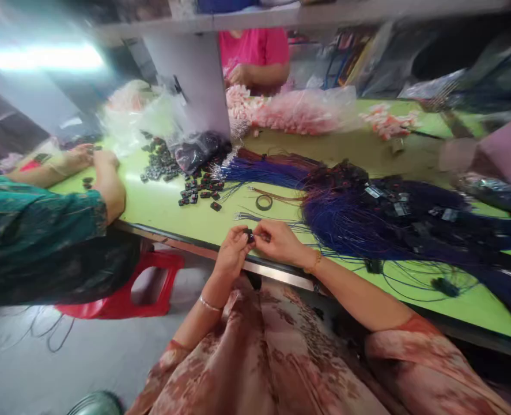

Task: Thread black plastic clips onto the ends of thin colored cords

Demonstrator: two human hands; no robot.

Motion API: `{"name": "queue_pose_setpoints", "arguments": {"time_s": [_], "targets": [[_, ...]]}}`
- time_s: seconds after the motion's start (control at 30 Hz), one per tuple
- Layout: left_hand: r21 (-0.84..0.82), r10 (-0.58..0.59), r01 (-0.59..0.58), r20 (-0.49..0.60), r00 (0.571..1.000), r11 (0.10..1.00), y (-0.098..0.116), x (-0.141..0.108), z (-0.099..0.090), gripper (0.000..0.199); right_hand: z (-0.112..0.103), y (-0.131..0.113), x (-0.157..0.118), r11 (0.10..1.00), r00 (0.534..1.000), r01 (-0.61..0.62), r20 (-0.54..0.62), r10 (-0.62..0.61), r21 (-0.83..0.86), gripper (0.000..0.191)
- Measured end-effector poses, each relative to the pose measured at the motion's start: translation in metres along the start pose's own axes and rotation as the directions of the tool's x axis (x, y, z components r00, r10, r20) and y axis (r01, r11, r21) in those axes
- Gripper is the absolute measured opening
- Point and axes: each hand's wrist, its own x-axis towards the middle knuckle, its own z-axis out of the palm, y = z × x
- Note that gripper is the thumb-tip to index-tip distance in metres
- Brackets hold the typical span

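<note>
Our left hand grasps the black piece, best held steady; our right hand's grip we cannot tell.

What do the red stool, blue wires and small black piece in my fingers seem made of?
Red stool: probably moulded plastic, smooth, with a rounded cut-out. Blue wires: likely plastic-coated metal, slightly shiny; thin, bending strands with silvery ends. Black piece: perhaps hard plastic, dark and blocky; too small to be sure.
</note>
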Motion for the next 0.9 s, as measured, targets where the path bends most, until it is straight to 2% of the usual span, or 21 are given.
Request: {"name": "queue_pose_setpoints", "arguments": {"time_s": [0.1,0.27,0.33,0.5,0.73,0.9], "targets": [[0.028,0.043,-0.043,-0.015,0.999,0.999,-0.0044,-0.0009,0.0000,0.038,0.0003,-0.0033,0.0002,1.000,1.000,0.010,-0.010,-0.010,-0.023,0.007],[0.004,-0.025,0.025,-0.034,0.999,1.000,-0.0041,0.0051,-0.0054,0.029,0.0004,-0.0001,0.0016,0.945,0.968,0.249,0.033,-0.248,-0.213,0.009],[-0.009,-0.036,0.036,-0.029,0.999,0.999,-0.0019,0.0070,-0.0064,0.027,0.0000,0.0022,0.0018,0.930,0.960,0.276,0.021,-0.279,-0.241,0.008],[-0.010,-0.051,0.051,-0.006,0.999,0.999,0.0015,0.0051,-0.0042,0.027,-0.0014,0.0029,0.0006,0.968,0.979,0.201,-0.008,-0.204,-0.151,0.007],[0.025,-0.023,0.023,-0.022,0.999,0.999,-0.0040,0.0034,-0.0063,0.029,0.0025,-0.0005,0.0003,0.972,0.982,0.186,0.026,-0.185,-0.141,0.009],[0.040,0.012,-0.010,-0.047,0.999,0.999,-0.0018,0.0019,-0.0042,0.031,-0.0009,-0.0022,0.0018,0.992,0.994,0.101,0.058,-0.096,-0.076,0.007]]}}
